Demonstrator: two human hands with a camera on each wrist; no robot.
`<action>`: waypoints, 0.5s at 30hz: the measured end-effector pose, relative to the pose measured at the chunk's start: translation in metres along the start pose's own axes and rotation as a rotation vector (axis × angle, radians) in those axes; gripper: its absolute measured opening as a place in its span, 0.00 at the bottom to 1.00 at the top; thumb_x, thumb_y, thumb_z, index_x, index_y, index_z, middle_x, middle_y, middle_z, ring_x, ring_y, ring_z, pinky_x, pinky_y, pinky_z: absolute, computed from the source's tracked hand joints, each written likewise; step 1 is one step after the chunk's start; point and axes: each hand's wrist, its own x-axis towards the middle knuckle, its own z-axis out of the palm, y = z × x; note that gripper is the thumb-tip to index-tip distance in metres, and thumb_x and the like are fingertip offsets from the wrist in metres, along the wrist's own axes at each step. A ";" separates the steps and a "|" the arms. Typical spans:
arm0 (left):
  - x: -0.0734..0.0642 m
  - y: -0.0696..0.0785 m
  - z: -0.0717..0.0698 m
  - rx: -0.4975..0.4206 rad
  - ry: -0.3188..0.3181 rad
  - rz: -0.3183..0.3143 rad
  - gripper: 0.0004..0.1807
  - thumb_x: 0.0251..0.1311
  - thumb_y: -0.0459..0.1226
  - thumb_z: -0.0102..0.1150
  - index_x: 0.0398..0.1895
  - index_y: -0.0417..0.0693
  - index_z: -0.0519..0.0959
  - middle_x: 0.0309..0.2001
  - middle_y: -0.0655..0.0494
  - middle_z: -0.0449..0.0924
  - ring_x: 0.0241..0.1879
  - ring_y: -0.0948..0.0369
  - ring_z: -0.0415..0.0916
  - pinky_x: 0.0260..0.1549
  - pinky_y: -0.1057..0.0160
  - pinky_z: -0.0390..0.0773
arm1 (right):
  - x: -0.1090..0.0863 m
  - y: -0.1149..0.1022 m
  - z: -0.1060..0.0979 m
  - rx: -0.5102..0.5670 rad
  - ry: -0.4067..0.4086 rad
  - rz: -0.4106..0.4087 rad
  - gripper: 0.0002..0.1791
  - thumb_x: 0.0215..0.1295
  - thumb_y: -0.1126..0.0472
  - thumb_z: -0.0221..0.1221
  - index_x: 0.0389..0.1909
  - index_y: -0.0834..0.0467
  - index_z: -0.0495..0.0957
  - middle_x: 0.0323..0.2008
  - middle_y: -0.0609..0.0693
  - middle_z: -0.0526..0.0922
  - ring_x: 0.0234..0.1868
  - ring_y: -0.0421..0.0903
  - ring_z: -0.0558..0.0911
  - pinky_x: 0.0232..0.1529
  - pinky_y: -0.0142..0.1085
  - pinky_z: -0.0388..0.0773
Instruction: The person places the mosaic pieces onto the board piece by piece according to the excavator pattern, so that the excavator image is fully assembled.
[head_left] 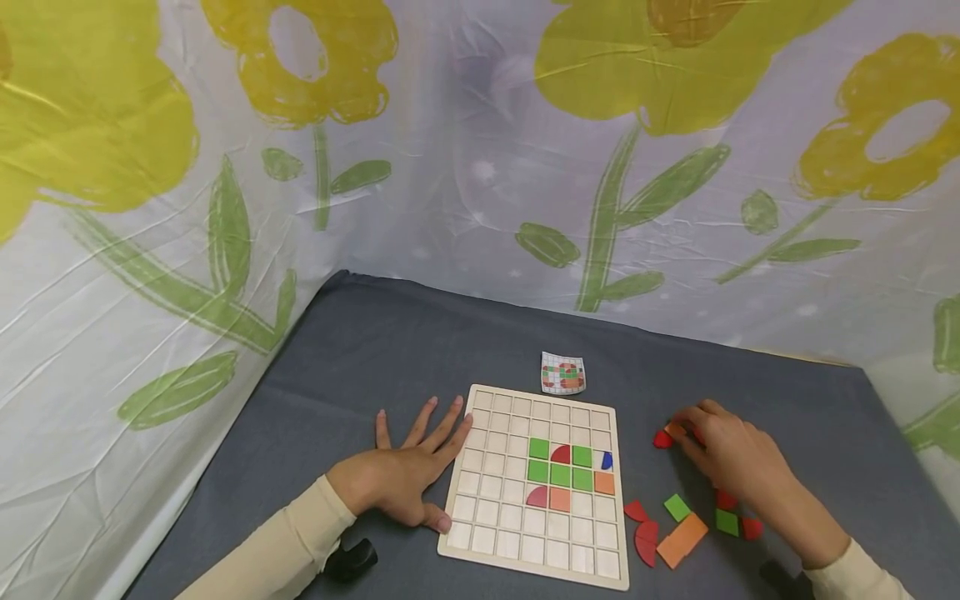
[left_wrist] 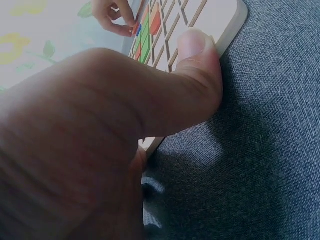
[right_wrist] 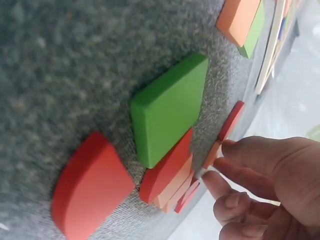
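Note:
My left hand (head_left: 408, 475) rests with spread fingers along the left edge of a wooden grid board (head_left: 487, 492). In the left wrist view its thumb (left_wrist: 200, 65) lies on the board's rim. Green squares (head_left: 560, 474), orange squares (head_left: 604, 482), red quarter-circles (head_left: 537, 497) and one blue piece (head_left: 607, 460) sit in board cells. Right of the board, my right hand (head_left: 738, 458) pinches an orange tile (right_wrist: 212, 155) between thumb and index finger, low over the cloth. A red piece (head_left: 662, 439) lies against that tile. The other right fingers are curled.
Loose red pieces (head_left: 647, 543), orange tiles (head_left: 682, 540) and a green square (head_left: 677, 507) lie right of the board. Another green square (right_wrist: 167, 110) and red quarter-circles (right_wrist: 92, 187) lie under the right wrist. A small pattern card (head_left: 562, 373) lies behind the board.

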 end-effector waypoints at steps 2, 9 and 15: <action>0.000 0.000 0.000 0.000 0.000 0.000 0.72 0.54 0.64 0.74 0.88 0.61 0.32 0.86 0.58 0.16 0.83 0.46 0.13 0.61 0.14 0.20 | 0.001 0.001 0.000 0.001 0.006 -0.013 0.10 0.69 0.57 0.71 0.46 0.58 0.88 0.38 0.50 0.81 0.25 0.39 0.74 0.19 0.36 0.71; 0.000 0.000 0.001 -0.013 0.004 0.006 0.72 0.54 0.63 0.75 0.88 0.61 0.32 0.86 0.58 0.16 0.83 0.47 0.13 0.61 0.15 0.19 | 0.003 0.001 0.000 0.005 0.022 -0.039 0.11 0.68 0.57 0.71 0.45 0.59 0.88 0.39 0.51 0.82 0.25 0.38 0.74 0.19 0.34 0.70; -0.001 0.000 0.001 -0.016 0.009 0.009 0.72 0.54 0.62 0.75 0.88 0.61 0.33 0.86 0.58 0.17 0.83 0.46 0.14 0.60 0.14 0.19 | 0.007 -0.002 0.001 0.000 0.012 -0.031 0.10 0.67 0.59 0.72 0.46 0.57 0.88 0.42 0.52 0.84 0.29 0.41 0.80 0.20 0.36 0.74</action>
